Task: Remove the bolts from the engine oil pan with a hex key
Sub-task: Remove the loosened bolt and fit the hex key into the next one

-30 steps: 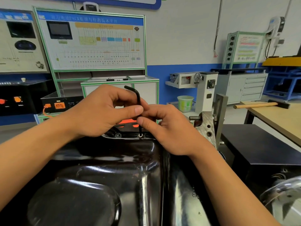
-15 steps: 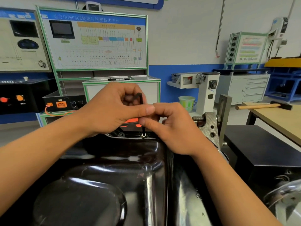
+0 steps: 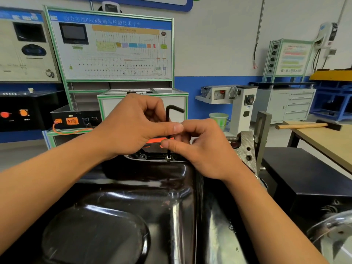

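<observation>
Hands (image 3: 133, 128) (image 3: 202, 149) around hex key (image 3: 167, 119), shaft half-hidden.

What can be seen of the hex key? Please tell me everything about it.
The hex key is a thin, black, L-shaped bar, apparently metal. Its long arm stands nearly upright; the short arm at the top points right. The lower tip sits in a bolt head on the far rim of the black oil pan. The left hand pinches the shaft higher up, the right hand lower down, hiding its middle.
</observation>
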`<action>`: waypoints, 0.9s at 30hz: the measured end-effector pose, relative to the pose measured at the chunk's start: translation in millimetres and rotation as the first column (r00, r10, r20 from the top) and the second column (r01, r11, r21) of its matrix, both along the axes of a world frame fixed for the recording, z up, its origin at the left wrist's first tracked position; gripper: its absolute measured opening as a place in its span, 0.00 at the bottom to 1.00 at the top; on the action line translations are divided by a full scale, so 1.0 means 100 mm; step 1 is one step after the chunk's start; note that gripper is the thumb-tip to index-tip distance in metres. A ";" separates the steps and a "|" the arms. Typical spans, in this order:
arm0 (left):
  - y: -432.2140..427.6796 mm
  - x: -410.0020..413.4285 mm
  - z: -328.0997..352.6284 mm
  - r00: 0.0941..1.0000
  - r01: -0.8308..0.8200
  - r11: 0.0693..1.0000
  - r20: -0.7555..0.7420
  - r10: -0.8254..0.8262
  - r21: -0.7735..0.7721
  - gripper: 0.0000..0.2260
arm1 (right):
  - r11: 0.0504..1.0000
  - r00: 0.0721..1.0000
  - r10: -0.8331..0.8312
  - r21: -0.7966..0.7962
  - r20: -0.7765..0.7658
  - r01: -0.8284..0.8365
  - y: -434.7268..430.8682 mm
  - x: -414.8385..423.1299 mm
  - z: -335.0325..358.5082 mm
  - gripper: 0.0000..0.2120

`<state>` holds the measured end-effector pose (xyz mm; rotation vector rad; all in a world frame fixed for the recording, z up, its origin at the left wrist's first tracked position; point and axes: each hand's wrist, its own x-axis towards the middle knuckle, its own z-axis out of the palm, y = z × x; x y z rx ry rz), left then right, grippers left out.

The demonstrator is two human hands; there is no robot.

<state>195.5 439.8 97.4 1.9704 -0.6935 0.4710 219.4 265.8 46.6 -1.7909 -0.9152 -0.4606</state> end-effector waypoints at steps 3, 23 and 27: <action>-0.01 0.00 0.01 0.999 0.030 0.999 -0.029 -0.029 0.014 0.29 | 1.000 1.000 -0.021 0.007 0.010 0.021 0.00 0.01 0.00 0.09; -0.01 0.02 0.00 0.998 0.048 0.996 0.043 -0.051 0.075 0.25 | 0.999 0.999 0.017 -0.038 -0.043 -0.018 -0.03 0.00 0.01 0.08; 0.05 0.04 0.01 0.997 0.077 0.992 0.017 -0.079 0.096 0.15 | 0.995 1.000 0.014 -0.096 -0.010 -0.014 -0.03 -0.02 0.01 0.05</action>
